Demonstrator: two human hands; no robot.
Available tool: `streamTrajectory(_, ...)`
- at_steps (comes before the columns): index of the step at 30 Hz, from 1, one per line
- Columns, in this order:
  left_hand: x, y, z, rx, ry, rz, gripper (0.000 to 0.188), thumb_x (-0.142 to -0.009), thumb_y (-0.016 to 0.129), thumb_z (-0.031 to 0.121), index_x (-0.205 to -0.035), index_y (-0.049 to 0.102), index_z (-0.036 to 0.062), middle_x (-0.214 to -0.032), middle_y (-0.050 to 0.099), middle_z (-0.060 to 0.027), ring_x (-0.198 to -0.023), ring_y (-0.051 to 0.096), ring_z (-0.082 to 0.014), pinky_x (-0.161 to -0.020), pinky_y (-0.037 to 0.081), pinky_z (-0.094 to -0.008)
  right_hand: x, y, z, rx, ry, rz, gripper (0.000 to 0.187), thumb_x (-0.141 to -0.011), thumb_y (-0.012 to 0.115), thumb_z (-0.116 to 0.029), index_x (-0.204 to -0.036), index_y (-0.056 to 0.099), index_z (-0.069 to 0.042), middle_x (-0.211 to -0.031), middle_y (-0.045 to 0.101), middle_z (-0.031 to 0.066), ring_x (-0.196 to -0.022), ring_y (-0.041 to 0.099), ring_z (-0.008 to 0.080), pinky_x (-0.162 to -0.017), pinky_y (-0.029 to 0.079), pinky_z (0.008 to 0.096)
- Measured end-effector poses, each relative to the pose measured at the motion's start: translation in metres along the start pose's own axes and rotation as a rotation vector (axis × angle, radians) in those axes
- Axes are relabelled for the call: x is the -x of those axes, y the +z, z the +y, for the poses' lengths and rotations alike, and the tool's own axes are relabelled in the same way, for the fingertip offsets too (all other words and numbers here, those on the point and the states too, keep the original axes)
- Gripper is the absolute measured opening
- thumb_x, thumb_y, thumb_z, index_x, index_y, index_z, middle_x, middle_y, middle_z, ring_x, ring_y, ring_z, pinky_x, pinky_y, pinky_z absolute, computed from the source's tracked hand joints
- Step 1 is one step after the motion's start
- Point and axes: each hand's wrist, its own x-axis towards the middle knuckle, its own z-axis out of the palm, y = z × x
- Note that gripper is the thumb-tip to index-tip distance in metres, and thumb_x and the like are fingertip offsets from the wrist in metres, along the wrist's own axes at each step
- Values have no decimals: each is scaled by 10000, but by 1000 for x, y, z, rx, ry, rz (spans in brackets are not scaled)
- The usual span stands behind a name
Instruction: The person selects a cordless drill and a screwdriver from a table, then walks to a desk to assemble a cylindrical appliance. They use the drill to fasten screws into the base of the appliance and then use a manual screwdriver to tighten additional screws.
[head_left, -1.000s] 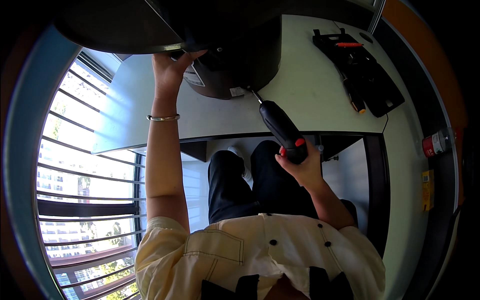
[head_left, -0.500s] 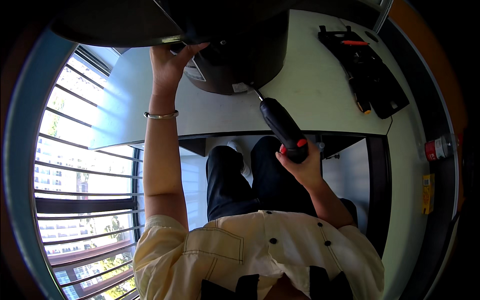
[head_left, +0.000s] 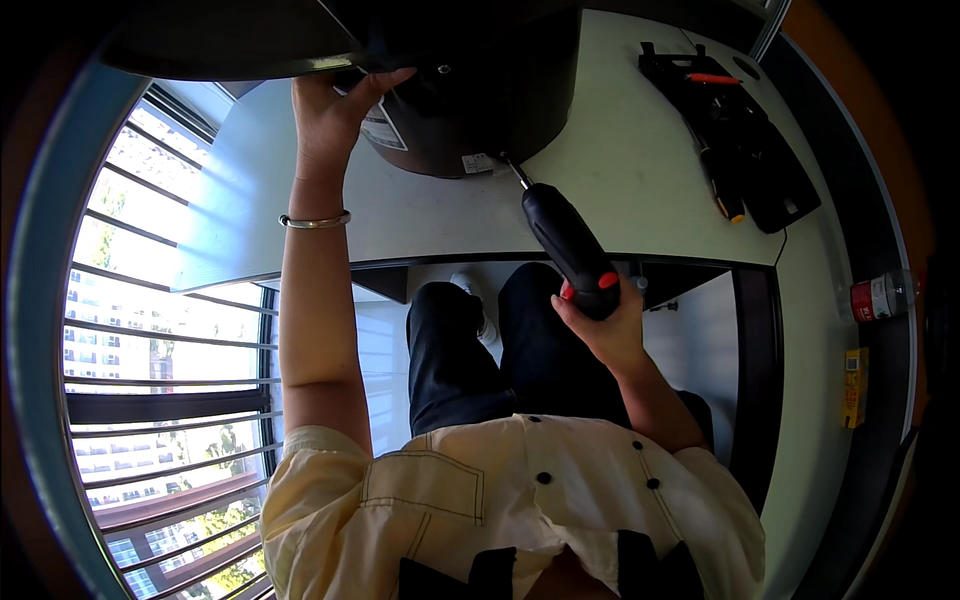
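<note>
A large black rounded appliance (head_left: 500, 110) with white labels stands at the far side of the table, its upper part cut off by the picture's top. My left hand (head_left: 332, 120) grips a dark overhanging part of it at the left; the thumb lies along the front and the other fingers are mostly hidden. My right hand (head_left: 615, 325) is wrapped round the back end of a black electric screwdriver (head_left: 565, 240) with red buttons. Its metal bit slants up and away to the appliance's lower edge, meeting a small screw-like spot beside a white label.
On the pale table (head_left: 440, 225), an open black tool case (head_left: 765, 170) lies at the right, holding an orange-red tool and a yellow-tipped one. A bottle (head_left: 880, 298) and a yellow box (head_left: 854, 388) are farther right. A slatted window (head_left: 170, 340) borders the left.
The view has shifted slightly, so the appliance and my left hand appear a little higher. The screwdriver stays at the appliance's lower edge, and both hands keep their grip.
</note>
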Motion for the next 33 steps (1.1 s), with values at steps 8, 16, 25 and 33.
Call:
streamTrajectory(8,2,3,-8,124,41,27,411,-658,743,134,-1000,556,6,-875,600,-73,-800,550,-181,-731,430,-287,0,0,1,0,-3,-9,232,-654,714,-57,-819,560,-5,-666,593,37,-594,544,80,-575,457,230)
streamTrajectory(16,7,4,-13,276,-24,62,558,-659,709,42,-1155,459,-17,-1043,561,-94,-951,531,-198,-837,427,-312,1,2,7,7,4,6,243,-654,718,-69,-828,563,-1,-657,593,40,-593,545,84,-573,459,234)
streamTrajectory(25,8,7,-9,319,-65,87,643,-647,700,-5,-1220,409,-24,-1130,529,-105,-1030,510,-201,-887,415,-315,1,8,7,1,-2,43,222,-653,718,-75,-799,566,-5,-650,591,43,-570,534,90,-544,446,241)
streamTrajectory(33,6,8,-7,309,-28,76,616,-644,695,-7,-1201,430,-18,-1102,547,-101,-1014,519,-196,-886,415,-317,1,9,4,99,13,63,212,-656,722,-106,-770,568,-15,-634,586,51,-557,537,107,-541,446,248)
